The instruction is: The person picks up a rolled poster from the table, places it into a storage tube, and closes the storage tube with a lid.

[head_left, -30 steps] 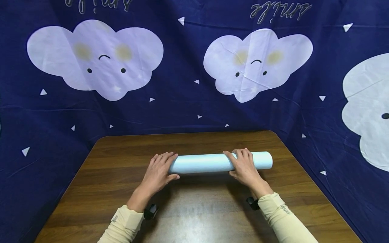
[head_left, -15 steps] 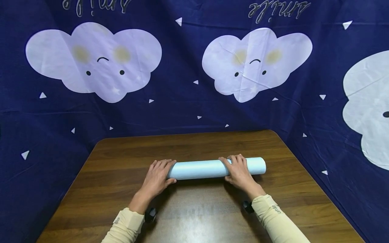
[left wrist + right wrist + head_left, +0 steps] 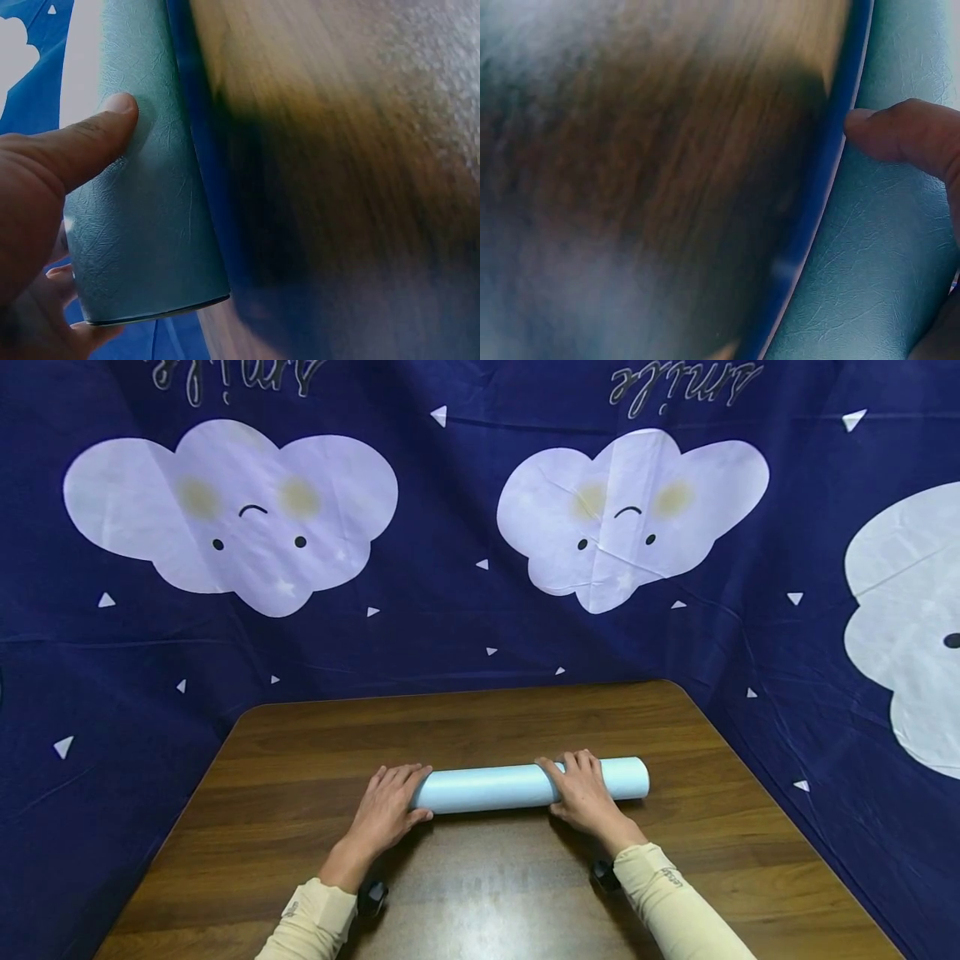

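Observation:
A light blue rolled-up mat (image 3: 487, 789) lies crosswise over the table, its surface leathery and finely creased in both wrist views. My left hand (image 3: 386, 806) grips its left end, the thumb (image 3: 94, 142) on the near side and the fingers over the top and far side. Right of the roll's middle, my right hand (image 3: 587, 793) holds it the same way, with its thumb (image 3: 904, 135) pressed on the near side. The roll's right end sticks out past that hand. Whether the roll touches the tabletop is hard to tell.
The brown wood-grain table (image 3: 480, 877) has a glossy patch of light near its front. Behind and beside it hangs a dark blue curtain (image 3: 442, 543) with white clouds. Black wrist cameras (image 3: 372, 897) sit under both sleeves.
Both hands have brought the rolled-up mat nearer to me and slightly left, lower in the head view. Their hold on it looks the same.

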A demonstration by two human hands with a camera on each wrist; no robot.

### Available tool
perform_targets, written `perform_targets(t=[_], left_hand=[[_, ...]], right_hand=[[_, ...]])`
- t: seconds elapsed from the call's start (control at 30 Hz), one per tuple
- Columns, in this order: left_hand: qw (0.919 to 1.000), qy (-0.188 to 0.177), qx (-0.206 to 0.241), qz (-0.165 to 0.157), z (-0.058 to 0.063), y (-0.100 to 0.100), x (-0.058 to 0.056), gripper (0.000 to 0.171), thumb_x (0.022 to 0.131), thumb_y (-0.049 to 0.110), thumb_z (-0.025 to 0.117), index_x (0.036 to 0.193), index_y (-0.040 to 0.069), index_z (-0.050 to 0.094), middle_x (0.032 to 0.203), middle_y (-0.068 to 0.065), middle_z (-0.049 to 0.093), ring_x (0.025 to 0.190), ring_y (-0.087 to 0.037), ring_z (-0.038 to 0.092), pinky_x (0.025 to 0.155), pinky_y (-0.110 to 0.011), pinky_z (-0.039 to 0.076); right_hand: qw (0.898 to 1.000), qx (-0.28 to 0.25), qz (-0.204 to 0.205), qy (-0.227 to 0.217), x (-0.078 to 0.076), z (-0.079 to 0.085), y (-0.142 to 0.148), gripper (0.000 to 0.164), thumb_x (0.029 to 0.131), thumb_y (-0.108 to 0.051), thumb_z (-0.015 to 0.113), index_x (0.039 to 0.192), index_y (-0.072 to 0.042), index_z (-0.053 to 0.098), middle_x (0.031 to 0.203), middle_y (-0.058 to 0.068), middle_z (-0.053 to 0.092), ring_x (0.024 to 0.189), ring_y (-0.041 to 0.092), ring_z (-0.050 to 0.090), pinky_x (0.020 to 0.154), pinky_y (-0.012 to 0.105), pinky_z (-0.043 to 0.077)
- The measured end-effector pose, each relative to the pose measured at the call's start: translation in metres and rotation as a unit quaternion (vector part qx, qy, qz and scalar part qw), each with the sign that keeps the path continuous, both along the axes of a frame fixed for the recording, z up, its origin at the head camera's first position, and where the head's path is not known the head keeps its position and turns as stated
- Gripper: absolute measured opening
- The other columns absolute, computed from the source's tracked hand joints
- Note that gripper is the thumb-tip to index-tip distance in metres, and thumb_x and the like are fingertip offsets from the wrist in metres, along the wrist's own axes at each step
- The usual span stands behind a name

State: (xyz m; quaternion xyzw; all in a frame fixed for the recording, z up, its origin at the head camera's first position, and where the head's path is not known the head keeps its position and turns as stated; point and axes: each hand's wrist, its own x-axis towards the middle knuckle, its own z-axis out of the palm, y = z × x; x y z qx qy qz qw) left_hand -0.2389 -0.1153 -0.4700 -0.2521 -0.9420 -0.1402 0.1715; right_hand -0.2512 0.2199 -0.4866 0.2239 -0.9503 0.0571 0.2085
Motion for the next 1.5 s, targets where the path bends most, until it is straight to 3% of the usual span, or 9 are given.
perform_targets(t=[0.43, 0.87, 1.2, 1.5], left_hand=[[0.9998, -0.020, -0.001, 0.004, -0.006, -0.001, 0.001, 0.066, 0.074, 0.034, 0.078, 0.131, 0.012, 0.054, 0.129, -0.012, 0.059, 0.120, -0.032, 0.053, 0.105, -0.057, 0.035], [0.9998, -0.017, 0.007, 0.002, -0.003, -0.001, 0.002, 0.067, 0.073, 0.034, 0.079, 0.131, 0.012, 0.053, 0.130, -0.012, 0.057, 0.121, -0.032, 0.052, 0.105, -0.057, 0.035], [0.9999, -0.016, 0.000, 0.003, -0.003, -0.001, 0.004, 0.069, 0.072, 0.035, 0.079, 0.132, 0.012, 0.053, 0.131, -0.012, 0.057, 0.122, -0.032, 0.052, 0.105, -0.056, 0.035], [0.9999, -0.014, 0.003, -0.002, -0.003, 0.000, 0.003, 0.070, 0.071, 0.036, 0.080, 0.132, 0.012, 0.053, 0.131, -0.013, 0.057, 0.122, -0.033, 0.052, 0.105, -0.056, 0.035]], right_hand=[[1.000, 0.006, -0.004, -0.012, 0.002, -0.006, -0.001, 0.078, 0.058, -0.025, 0.089, 0.127, -0.019, 0.053, 0.107, 0.016, 0.058, 0.101, 0.037, 0.049, 0.097, 0.057, 0.035], [1.000, 0.015, -0.019, -0.007, 0.004, -0.003, -0.004, 0.083, 0.057, -0.025, 0.089, 0.131, -0.021, 0.051, 0.109, 0.015, 0.058, 0.104, 0.038, 0.049, 0.101, 0.060, 0.033], [0.998, 0.007, -0.025, -0.049, 0.008, 0.000, -0.003, 0.089, 0.060, -0.028, 0.089, 0.138, -0.023, 0.045, 0.123, 0.016, 0.053, 0.114, 0.040, 0.045, 0.107, 0.063, 0.026], [0.998, 0.012, -0.024, -0.062, 0.010, 0.004, -0.003, 0.091, 0.060, -0.035, 0.088, 0.139, -0.022, 0.044, 0.125, 0.015, 0.052, 0.116, 0.041, 0.044, 0.108, 0.064, 0.024]])
